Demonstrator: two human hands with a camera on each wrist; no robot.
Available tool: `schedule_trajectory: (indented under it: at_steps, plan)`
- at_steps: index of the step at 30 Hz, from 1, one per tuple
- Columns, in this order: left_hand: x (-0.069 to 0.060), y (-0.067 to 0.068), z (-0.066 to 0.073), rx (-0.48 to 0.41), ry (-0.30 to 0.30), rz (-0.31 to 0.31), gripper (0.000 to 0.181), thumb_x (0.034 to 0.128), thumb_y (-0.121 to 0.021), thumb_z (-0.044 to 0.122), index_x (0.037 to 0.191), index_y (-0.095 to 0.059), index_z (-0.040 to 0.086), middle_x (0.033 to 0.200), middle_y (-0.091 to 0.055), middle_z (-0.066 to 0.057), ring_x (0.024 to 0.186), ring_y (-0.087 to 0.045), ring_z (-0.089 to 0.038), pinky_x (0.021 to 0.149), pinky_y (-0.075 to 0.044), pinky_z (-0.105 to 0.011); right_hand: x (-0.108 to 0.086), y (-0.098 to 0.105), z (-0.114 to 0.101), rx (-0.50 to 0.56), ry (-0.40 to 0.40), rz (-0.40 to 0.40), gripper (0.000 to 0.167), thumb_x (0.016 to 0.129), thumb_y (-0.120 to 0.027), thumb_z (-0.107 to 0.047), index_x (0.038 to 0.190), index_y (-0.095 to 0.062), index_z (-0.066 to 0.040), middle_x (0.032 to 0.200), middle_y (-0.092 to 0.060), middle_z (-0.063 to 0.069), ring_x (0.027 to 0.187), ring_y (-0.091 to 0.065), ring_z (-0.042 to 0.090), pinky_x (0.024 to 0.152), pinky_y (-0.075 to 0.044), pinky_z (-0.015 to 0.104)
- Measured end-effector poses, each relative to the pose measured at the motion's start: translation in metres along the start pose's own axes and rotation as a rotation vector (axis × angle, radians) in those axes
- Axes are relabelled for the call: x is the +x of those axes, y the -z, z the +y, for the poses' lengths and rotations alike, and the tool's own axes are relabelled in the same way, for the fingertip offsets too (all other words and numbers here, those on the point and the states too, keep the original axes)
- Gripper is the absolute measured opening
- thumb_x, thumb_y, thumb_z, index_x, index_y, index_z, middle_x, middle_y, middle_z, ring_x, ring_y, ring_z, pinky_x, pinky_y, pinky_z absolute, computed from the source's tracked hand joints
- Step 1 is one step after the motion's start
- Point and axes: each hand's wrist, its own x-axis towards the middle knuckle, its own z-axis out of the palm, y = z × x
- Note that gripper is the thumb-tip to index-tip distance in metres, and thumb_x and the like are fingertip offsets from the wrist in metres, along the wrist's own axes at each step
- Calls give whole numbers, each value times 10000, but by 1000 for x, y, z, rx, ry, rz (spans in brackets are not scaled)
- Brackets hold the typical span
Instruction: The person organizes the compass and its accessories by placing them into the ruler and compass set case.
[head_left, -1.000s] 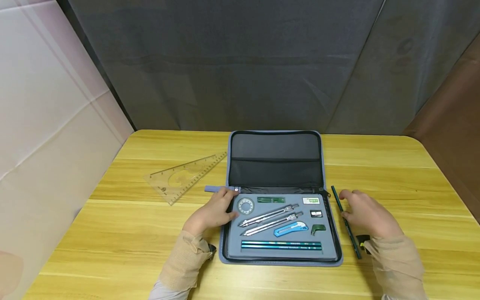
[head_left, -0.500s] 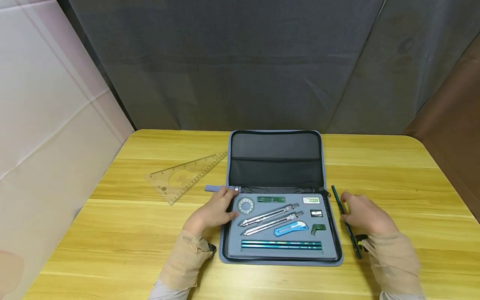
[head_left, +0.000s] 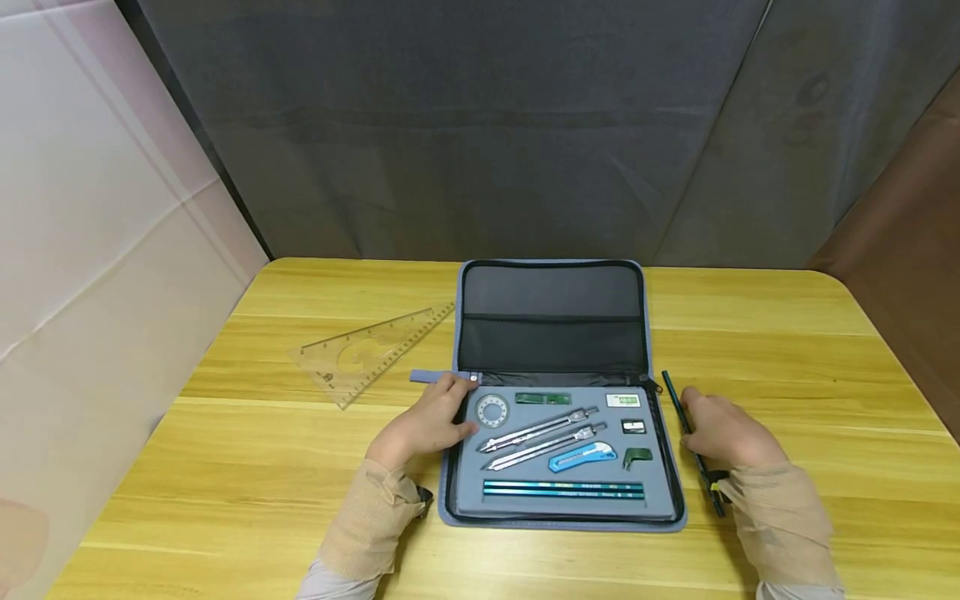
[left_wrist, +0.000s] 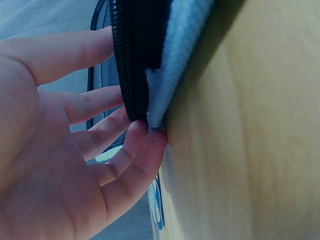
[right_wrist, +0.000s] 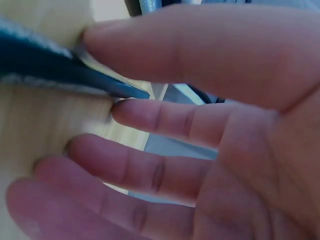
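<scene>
My left hand [head_left: 426,423] rests against the left edge of an open zippered case [head_left: 678,507]. In the left wrist view, its fairly straight fingers touch the zip and cloth edge [left_wrist: 175,70]. A dark green pencil [head_left: 701,467] lies on the table just right of the case. Over that pencil is my right hand [head_left: 733,432]. The right wrist view has the pencil [right_wrist: 45,65] between the extended thumb and index finger, the index tip at its side; a firm pinch is not visible. Two pencils [head_left: 562,490] lie in the case's grey tray.
Also in the tray are two metal compasses [head_left: 540,437], a blue cutter [head_left: 582,457], an eraser [head_left: 622,401], a sharpener [head_left: 633,427] and small green pieces [head_left: 637,457]. A clear set square [head_left: 360,362] lies left of the case on the wooden table [head_left: 225,467].
My right hand has moved slightly left, closer over the pencil, whose near end has shifted a little to the right. The left hand and case look unchanged.
</scene>
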Motion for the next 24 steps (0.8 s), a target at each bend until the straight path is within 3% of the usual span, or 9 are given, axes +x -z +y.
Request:
schedule_trajectory:
  at_steps: [24]
  plan:
    - [0,-1,0,4,0,8,561,839,-647,185,1313,-420,-11,1265,-401,-193,1170,-385,-352,992,-333,-458,2,-2,-2,74,-16,-48,355,690,-502,95,1022,-383,49,775,-507,141,681,-468,246,565,-405,338]
